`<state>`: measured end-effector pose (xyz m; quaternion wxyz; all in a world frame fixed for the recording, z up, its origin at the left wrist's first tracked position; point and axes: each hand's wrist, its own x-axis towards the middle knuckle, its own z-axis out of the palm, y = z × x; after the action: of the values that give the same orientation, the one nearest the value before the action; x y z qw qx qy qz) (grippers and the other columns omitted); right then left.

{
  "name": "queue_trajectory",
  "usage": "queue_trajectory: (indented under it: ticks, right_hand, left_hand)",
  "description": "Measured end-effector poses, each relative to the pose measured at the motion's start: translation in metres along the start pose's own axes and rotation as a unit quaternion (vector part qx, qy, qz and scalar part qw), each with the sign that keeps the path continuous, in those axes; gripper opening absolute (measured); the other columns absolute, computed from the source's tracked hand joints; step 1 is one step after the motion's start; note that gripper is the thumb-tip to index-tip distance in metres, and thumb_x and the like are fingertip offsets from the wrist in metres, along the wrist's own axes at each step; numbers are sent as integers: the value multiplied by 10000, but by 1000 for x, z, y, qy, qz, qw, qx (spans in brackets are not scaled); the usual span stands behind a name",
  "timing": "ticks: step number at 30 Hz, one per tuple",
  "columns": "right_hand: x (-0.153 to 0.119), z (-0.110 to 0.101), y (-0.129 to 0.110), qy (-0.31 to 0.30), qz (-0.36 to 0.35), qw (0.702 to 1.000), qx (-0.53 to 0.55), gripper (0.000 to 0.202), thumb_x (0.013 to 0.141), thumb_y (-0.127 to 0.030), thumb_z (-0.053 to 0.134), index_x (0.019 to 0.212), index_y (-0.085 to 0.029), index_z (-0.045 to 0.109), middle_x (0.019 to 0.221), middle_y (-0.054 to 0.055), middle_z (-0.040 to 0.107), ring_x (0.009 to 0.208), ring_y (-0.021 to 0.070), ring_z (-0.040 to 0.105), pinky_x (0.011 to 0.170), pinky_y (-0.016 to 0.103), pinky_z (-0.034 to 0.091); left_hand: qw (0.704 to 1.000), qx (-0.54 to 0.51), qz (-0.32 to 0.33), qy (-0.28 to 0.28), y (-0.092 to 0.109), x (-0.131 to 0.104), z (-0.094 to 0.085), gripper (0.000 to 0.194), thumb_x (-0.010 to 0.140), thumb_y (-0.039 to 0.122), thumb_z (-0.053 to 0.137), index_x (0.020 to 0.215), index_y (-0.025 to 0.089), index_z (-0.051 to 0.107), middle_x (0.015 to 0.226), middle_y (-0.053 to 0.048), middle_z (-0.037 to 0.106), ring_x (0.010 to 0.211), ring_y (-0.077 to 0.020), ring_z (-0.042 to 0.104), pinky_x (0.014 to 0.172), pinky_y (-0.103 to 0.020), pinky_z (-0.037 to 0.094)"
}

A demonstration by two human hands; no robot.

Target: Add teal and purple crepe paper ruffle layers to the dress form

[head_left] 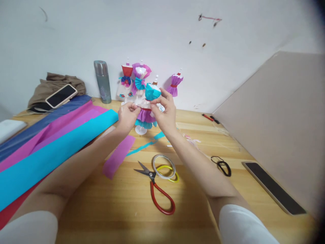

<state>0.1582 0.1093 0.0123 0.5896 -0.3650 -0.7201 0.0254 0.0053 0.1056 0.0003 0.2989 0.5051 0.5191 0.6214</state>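
Grey flask (103, 83) standing near wall (157, 30); phone (61, 96) against brown cloth (48, 86).

Worktop (122, 210): smooth, light-grained wood
Scissors (151, 175): dark metal blades, smooth red handles
Turquoise roll (61, 152): matt, paper-like

No readable text, labels, brands, numbers or signs anywhere.

The tape roll (154, 162) lies on the table (122, 210), partly over the scissors (151, 175), before the mannequins (126, 71).
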Motion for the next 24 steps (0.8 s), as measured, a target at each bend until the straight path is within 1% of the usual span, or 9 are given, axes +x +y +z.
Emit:
queue_trajectory:
  ticks: [4, 6, 8, 10, 13, 16, 18, 20, 24]
  right_hand:
    - [0, -5, -4, 6, -62, 997, -40, 59, 887, -276, 596, 889, -252, 650, 1435, 64, 518, 1377, 277, 461, 1151, 546, 379]
    - [2, -7, -10, -5, -110, 992, -64, 102, 870, -255, 604, 963, -261, 645, 1481, 68, 480, 1424, 300, 399, 1185, 569, 322]
    - [4, -8, -18, -45, -136, 986, -80, 178, 852, -248, 628, 1027, -277, 639, 1525, 54, 447, 1491, 328, 290, 1219, 611, 232]
    - [6, -7, -24, -93, -137, 982, -93, 181, 855, -248, 637, 1030, -295, 636, 1543, 23, 444, 1534, 334, 193, 1237, 643, 141]
    - [10, -1, -25, -124, -140, 976, -109, 75, 878, -231, 616, 921, -289, 636, 1501, -2, 507, 1544, 320, 171, 1241, 665, 60]
    - [14, 1, -19, -122, -148, 973, -125, 92, 882, -232, 612, 796, -268, 613, 1450, -4, 560, 1529, 311, 215, 1240, 663, 104]
    - [16, -1, -18, -106, -154, 973, -138, 120, 865, -245, 630, 749, -254, 598, 1452, 8, 556, 1512, 321, 253, 1231, 653, 180]
    - [19, -4, -19, -92, -152, 974, -144, 118, 852, -254, 648, 743, -252, 602, 1471, 10, 530, 1507, 331, 263, 1228, 645, 218]
    - [24, -8, -22, -107, -110, 982, -112, 39, 841, -300, 685, 839, -289, 648, 1479, -21, 485, 1545, 351, 154, 1243, 677, 168]
  left_hand:
    - [999, -35, 17, 2, -1, -6, 2, 152, 720, 141, 665, 613, 182, 565, 555, 37, 530, 544, -109, 480, 558, -246, 364]
    - [997, -72, 22, -3, -1, -9, 2, 162, 731, 141, 652, 611, 185, 553, 562, 41, 528, 542, -104, 482, 566, -242, 376]
    - [995, -98, 11, -13, -2, -12, 1, 163, 742, 138, 649, 623, 187, 549, 565, 42, 530, 542, -104, 487, 574, -242, 391]
    - [994, -106, 6, -16, -2, -15, 1, 169, 752, 138, 653, 631, 189, 547, 575, 43, 533, 551, -104, 491, 582, -241, 400]
    - [996, -84, 28, -9, -1, -19, -1, 206, 762, 132, 662, 609, 189, 536, 565, 52, 500, 543, -94, 443, 563, -237, 367]
    - [997, -72, 38, -13, 2, -23, -4, 230, 778, 125, 649, 601, 189, 516, 566, 54, 482, 541, -90, 420, 555, -234, 353]
    - [996, -77, 22, -27, 5, -25, -6, 235, 797, 136, 635, 613, 193, 500, 570, 52, 483, 538, -93, 429, 551, -231, 364]
    - [997, -75, 2, -35, 6, -27, -8, 236, 808, 149, 631, 625, 197, 491, 559, 53, 477, 523, -94, 425, 532, -229, 363]
    - [997, -66, -10, -32, 5, -28, -8, 248, 812, 157, 635, 623, 199, 480, 532, 60, 461, 495, -88, 412, 506, -223, 348]
